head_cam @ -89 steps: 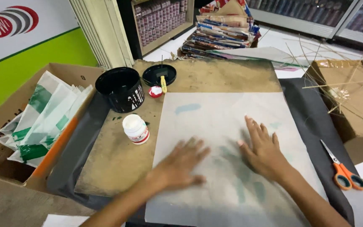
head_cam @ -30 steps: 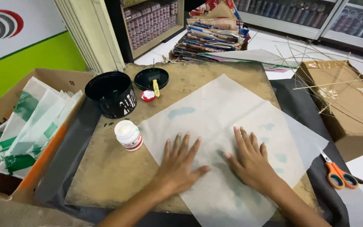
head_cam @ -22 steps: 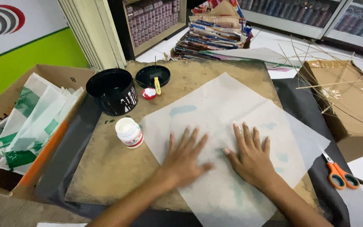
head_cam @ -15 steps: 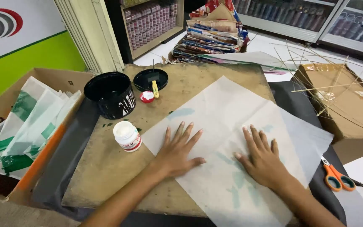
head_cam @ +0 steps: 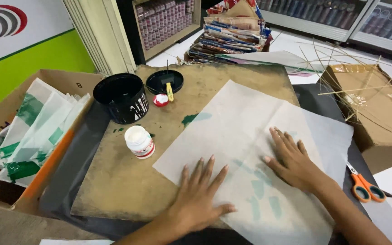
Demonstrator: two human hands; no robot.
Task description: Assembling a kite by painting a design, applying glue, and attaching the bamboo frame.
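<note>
Paper: a thin white sheet with faint green marks showing through, laid askew on the brown board.
Left hand: pressed flat at the sheet's 7 o'clock edge, fingers spread, apparently pinning it.
Right hand: flat at 4 o'clock, fingers slightly apart.
Jar: white-lidded, at 9 o'clock.
Scissors: orange-handled, at 3 o'clock, off the board.

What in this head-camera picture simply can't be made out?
- What lies under the white paper sheet: hidden by the sheet and by the left hand and right hand pressed flat on it.
- Inside of the black bucket: too dark to tell.
- Cardboard box of bags: cut off by the left edge.
- Orange scissors: blade tips hidden behind the right forearm.
</note>
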